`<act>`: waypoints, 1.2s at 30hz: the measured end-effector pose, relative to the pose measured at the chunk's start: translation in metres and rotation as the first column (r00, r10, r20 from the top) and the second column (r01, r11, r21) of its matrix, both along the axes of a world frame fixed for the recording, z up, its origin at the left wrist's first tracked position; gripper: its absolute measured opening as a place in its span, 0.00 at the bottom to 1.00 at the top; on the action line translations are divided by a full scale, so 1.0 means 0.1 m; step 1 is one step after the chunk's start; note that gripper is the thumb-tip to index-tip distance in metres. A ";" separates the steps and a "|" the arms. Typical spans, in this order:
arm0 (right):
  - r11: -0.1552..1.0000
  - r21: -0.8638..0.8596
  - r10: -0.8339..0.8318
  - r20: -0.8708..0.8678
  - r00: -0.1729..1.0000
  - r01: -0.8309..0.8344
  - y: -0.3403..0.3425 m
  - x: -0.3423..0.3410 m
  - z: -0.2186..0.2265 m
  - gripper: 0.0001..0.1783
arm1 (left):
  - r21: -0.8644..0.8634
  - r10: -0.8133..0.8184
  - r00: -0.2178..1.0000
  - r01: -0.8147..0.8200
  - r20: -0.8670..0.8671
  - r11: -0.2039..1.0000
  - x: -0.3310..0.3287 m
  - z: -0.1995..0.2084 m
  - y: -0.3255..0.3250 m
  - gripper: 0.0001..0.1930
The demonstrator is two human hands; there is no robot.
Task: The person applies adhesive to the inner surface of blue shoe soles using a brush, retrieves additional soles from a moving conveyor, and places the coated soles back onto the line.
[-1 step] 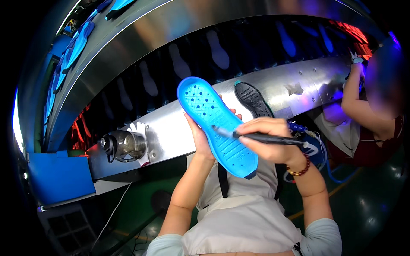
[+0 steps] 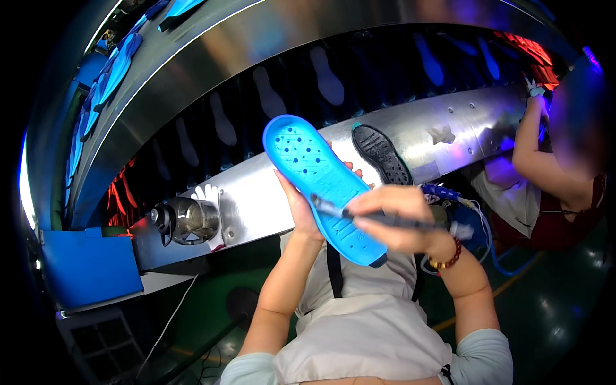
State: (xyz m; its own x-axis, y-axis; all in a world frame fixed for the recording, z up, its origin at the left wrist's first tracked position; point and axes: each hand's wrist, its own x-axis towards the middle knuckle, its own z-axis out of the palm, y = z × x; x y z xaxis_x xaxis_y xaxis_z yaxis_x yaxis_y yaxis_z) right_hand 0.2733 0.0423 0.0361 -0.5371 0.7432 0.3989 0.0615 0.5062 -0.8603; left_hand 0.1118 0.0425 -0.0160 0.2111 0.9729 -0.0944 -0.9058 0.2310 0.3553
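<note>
My left hand (image 2: 299,206) is wrapped round a bright blue shoe sole (image 2: 330,182) from beneath and holds it tilted above the bench. The sole's hollowed side faces up, with small dark holes at its far end, ridges along its near half and a dark tip at the near end. In my right hand (image 2: 405,208) is a black-handled brush (image 2: 328,206), blurred by motion, its tip at the left edge of the sole's middle. A whitish tube end shows behind the handle. On the bench, just beyond my right hand, lies a black shoe sole (image 2: 380,153).
The metal bench (image 2: 266,192) runs along a conveyor carrying several soles (image 2: 327,76). A dark, see-through pot (image 2: 190,219) stands left, beside a white glove (image 2: 212,199). At far right, a person's arm (image 2: 527,144) reaches toward the conveyor. Blue hoses (image 2: 443,191) hang near my right hand.
The brush tip has moved left and slightly down across the sole, to its left edge. The blue sole has shifted very slightly left.
</note>
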 end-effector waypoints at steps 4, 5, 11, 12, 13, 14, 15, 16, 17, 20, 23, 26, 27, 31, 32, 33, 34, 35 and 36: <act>0.984 -0.039 0.173 -0.036 0.984 -0.175 -0.13 0.16 0.12 0.12 | 0.002 0.101 0.993 -0.101 -0.064 0.995 -0.15 0.05 0.00 0.43; 0.997 -0.033 0.075 0.000 0.997 -0.075 -0.07 0.20 0.03 0.12 | -0.017 0.098 0.991 -0.100 -0.088 0.995 -0.13 0.09 0.01 0.44; 0.930 -0.103 0.349 -0.044 0.936 -0.352 -0.17 0.27 0.05 0.11 | 0.076 0.122 0.985 -0.114 -0.121 0.991 -0.21 0.14 0.07 0.44; 0.937 -0.171 0.286 -0.122 0.950 -0.304 -0.12 0.32 0.00 0.11 | 0.084 0.134 0.982 -0.124 -0.133 0.989 -0.23 0.15 0.07 0.44; 0.978 -0.140 0.142 -0.081 0.987 -0.152 -0.08 0.33 -0.05 0.11 | 0.083 0.117 0.984 -0.107 -0.133 0.991 -0.26 0.15 0.10 0.45; 0.995 -0.103 -0.008 -0.044 0.999 0.004 -0.05 0.32 -0.10 0.11 | 0.096 0.107 0.987 -0.095 -0.122 0.991 -0.27 0.15 0.12 0.45; 0.990 -0.118 0.075 -0.068 0.995 -0.083 -0.08 0.30 -0.12 0.12 | 0.110 0.097 0.989 -0.085 -0.111 0.990 -0.27 0.14 0.14 0.46; 0.980 -0.114 0.163 -0.013 0.987 -0.163 -0.14 0.27 -0.12 0.12 | 0.123 0.088 0.990 -0.075 -0.106 0.990 -0.29 0.13 0.15 0.46; 0.965 -0.114 0.238 -0.013 0.971 -0.238 -0.13 0.27 -0.06 0.12 | 0.101 0.086 0.989 -0.075 -0.118 0.992 -0.32 0.11 0.14 0.48; 0.893 -0.269 0.293 -0.265 0.919 -0.362 -0.03 0.34 -0.16 0.11 | 0.160 0.061 0.991 -0.041 -0.121 0.986 -0.36 0.17 0.13 0.47; 0.851 -0.463 0.019 -0.445 0.895 -0.248 -0.08 0.26 -0.26 0.10 | -0.023 0.083 0.996 -0.082 0.022 0.996 -0.25 0.38 0.10 0.44; 0.838 -0.534 -0.206 -0.502 0.840 -0.114 -0.19 0.11 -0.26 0.09 | -0.026 0.231 0.972 -0.230 0.047 0.973 0.15 0.44 -0.21 0.39; 0.885 -0.465 -0.168 -0.365 0.916 -0.023 -0.22 0.09 -0.18 0.09 | -0.007 0.202 0.978 -0.202 -0.051 0.979 0.11 0.40 -0.18 0.38; 0.983 -0.176 0.024 -0.178 0.984 -0.056 -0.24 0.05 -0.06 0.09 | -0.007 0.126 0.986 -0.128 -0.113 0.992 -0.04 0.17 -0.12 0.34; 0.950 -0.312 -0.075 -0.208 0.975 0.006 -0.25 0.06 -0.08 0.10 | 0.001 0.119 0.992 -0.119 -0.049 0.993 -0.05 0.17 -0.10 0.34; 0.961 -0.274 -0.094 -0.187 0.978 0.040 -0.24 0.04 -0.11 0.10 | -0.008 0.170 0.981 -0.171 -0.094 0.985 -0.01 0.19 -0.10 0.34; 0.971 -0.229 -0.109 -0.167 0.980 0.069 -0.22 0.01 -0.12 0.10 | -0.008 0.166 0.981 -0.167 -0.103 0.986 -0.02 0.19 -0.08 0.34; 0.988 -0.155 -0.043 -0.138 0.989 0.021 -0.24 -0.01 -0.08 0.10 | -0.008 0.162 0.981 -0.164 -0.111 0.986 -0.04 0.19 -0.07 0.34; 0.996 -0.081 0.022 -0.104 0.994 -0.030 -0.27 -0.02 0.00 0.10 | -0.008 0.159 0.980 -0.161 -0.119 0.987 -0.05 0.18 -0.05 0.33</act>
State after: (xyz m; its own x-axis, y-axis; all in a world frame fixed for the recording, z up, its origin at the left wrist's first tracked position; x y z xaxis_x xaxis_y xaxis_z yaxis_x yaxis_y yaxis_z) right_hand 0.2713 0.0155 0.0364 -0.5158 0.7623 0.3910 -0.0421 0.4333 -0.9003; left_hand 0.1066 0.0370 0.0020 0.0393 0.9912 -0.1265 -0.8836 0.0936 0.4588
